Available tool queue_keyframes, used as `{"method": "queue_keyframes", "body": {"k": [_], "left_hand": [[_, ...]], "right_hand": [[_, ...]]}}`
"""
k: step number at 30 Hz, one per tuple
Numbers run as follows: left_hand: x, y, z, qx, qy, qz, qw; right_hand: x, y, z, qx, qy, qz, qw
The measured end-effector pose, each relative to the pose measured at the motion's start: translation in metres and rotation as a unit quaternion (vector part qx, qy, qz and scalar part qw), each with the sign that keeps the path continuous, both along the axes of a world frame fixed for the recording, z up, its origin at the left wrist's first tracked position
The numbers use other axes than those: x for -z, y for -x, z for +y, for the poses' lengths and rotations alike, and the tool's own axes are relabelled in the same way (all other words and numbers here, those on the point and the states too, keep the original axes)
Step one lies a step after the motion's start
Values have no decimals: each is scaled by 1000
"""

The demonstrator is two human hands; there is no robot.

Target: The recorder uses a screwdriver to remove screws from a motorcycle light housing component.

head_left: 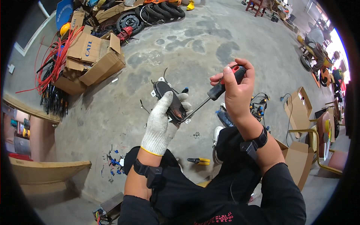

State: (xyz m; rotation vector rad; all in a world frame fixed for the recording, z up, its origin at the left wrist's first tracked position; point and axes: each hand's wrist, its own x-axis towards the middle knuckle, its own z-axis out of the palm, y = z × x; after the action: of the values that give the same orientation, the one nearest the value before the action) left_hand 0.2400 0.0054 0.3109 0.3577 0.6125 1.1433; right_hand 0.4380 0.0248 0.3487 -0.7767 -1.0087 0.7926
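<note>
My left hand, in a white knit glove, grips a black oval lamp-like part with white mounting tabs and thin wires sticking out. My bare right hand is closed around the black and red handle of a screwdriver. Its metal shaft slants down to the left, and the tip meets the lower end of the black part beside my gloved fingers. Both hands are raised above my knees, which are in black trousers.
Open cardboard boxes and a bundle of red wires lie at the left. Tyres are piled at the back. Yellow-handled pliers lie on the concrete floor. A tangle of connectors and more boxes sit at the right.
</note>
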Motion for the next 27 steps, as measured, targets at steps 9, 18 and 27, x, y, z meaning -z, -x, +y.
{"method": "queue_keyframes", "body": {"k": [9,18,27], "left_hand": [[1,4,-2,-35,10,29,999],[12,-2,0,-77,-10,71,994],[7,6,4,-156,3,162,974]], "right_hand": [[13,10,1,20,15,20,999],[22,7,8,53,83,-1,995],[16,0,4,11,106,-99,989]]}}
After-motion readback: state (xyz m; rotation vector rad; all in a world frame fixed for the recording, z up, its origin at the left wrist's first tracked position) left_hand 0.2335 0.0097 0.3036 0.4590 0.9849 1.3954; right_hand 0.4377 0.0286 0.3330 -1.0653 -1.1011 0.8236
